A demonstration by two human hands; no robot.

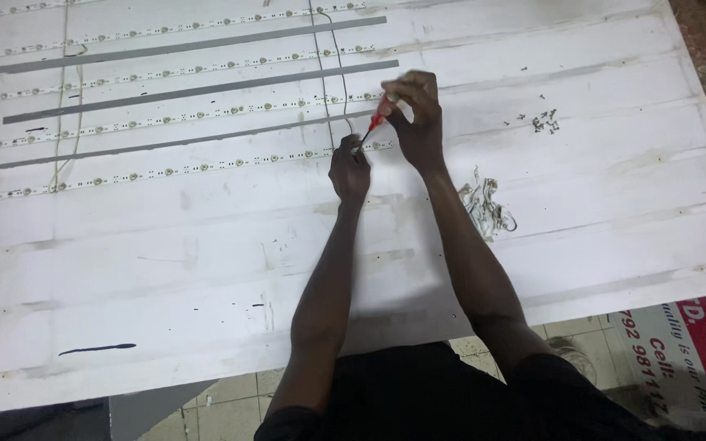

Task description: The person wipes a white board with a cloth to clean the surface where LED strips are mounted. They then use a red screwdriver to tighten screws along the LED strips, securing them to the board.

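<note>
- Right hand has its fingers pinched tight on a small red-handled screwdriver, tip angled down toward my left fingers.
- Left hand is curled shut, fingertips pressing the end of a long white LED strip and a thin grey wire just above them.
- All on a big white ribbed panel; loose wire scraps lie right of my fingers.

Repair workshop: LED strips, screwdriver
</note>
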